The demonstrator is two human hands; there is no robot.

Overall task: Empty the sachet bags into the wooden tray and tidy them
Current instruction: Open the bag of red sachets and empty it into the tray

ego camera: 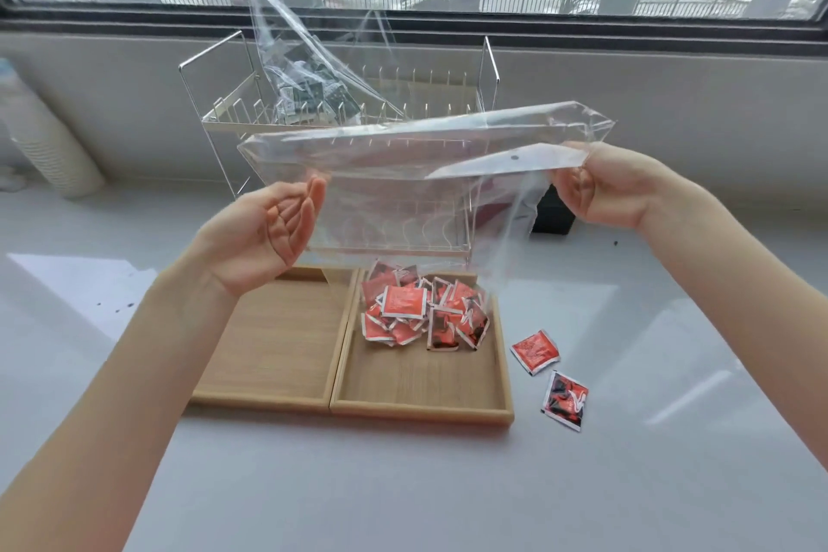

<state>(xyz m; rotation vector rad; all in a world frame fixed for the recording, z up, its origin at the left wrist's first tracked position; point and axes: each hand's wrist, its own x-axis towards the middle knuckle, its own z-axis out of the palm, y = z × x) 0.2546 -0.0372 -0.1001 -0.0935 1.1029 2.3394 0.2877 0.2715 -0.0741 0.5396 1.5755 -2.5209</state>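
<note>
Clear bag over red sachets in wooden tray

- Two shallow wooden trays: left and right, side by side.
- Two clear plastic bags: one held up, one in the wire rack.
- One wire rack.
- Two red sachets lying loose on the tabletop: and.
- One heap of red sachets in the right tray, too jumbled to count.

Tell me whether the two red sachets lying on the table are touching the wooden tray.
Apart. The head view shows both loose sachets, the upper one and the lower one, lying on bare table right of the wooden tray, with table surface visible between them and its wall.
</note>
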